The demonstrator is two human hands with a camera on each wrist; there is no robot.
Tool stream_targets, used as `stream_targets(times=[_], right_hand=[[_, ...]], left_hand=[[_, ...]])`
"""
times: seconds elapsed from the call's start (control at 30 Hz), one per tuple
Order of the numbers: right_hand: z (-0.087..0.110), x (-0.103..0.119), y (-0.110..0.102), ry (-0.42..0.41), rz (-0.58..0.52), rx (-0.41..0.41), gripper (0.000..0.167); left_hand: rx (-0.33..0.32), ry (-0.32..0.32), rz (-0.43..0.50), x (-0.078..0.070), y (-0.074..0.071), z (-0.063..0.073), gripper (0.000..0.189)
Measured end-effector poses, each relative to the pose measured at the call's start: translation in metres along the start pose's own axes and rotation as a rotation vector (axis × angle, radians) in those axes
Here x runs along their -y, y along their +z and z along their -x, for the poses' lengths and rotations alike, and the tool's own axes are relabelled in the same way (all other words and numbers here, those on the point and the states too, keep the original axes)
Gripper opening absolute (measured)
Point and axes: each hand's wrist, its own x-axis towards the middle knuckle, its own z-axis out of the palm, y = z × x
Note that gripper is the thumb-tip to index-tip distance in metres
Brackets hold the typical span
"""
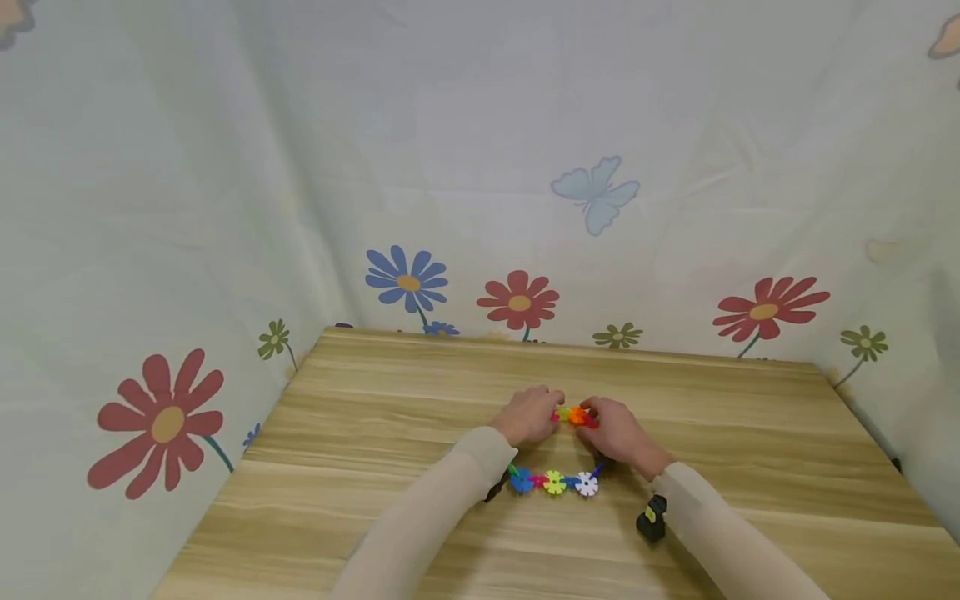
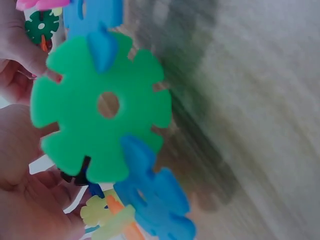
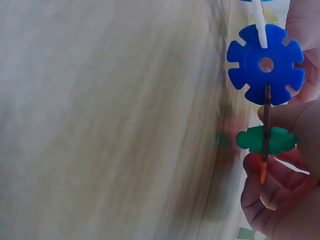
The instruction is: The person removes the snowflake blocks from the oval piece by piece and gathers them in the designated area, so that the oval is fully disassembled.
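Lower centre of frame | left hand (image 1: pixel 527 414) and right hand (image 1: pixel 617 429), slightly apart, both pinched the disc chain (image 1: pixel 554 477) | steady support and gentle, square-on pressure seemed best

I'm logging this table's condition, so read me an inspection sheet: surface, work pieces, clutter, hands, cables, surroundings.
Surface: wood-grain tabletop.
Work pieces: one chain of notched coloured discs, bent into a loop; whether fully closed, cannot tell.
Clutter: nothing seen.
Hands: left hand and right hand hold the chain's far stretch; black device by the right sleeve.
Cables: nothing seen.
Surroundings: pale cloth printed with flowers and a butterfly.
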Motion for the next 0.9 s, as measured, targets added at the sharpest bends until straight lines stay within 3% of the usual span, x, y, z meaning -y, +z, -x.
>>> stream_targets(times=[0.37, 0.6, 0.9], right_hand=[[-0.001, 0.0, -0.001, -0.043, -0.046, -0.077, 0.034], [0.001, 0.006, -0.007, -0.102, -0.069, -0.067, 0.036], [0.001, 0.005, -0.009, -0.111, -0.043, -0.045, 0.032]], left_hand=[[-0.082, -0.042, 0.169, -0.002, -0.006, 0.006, 0.017], [-0.138, -0.001, 0.244, -0.007, -0.011, 0.006, 0.019], [-0.181, -0.023, 0.346, -0.005, -0.002, 0.002, 0.019]])
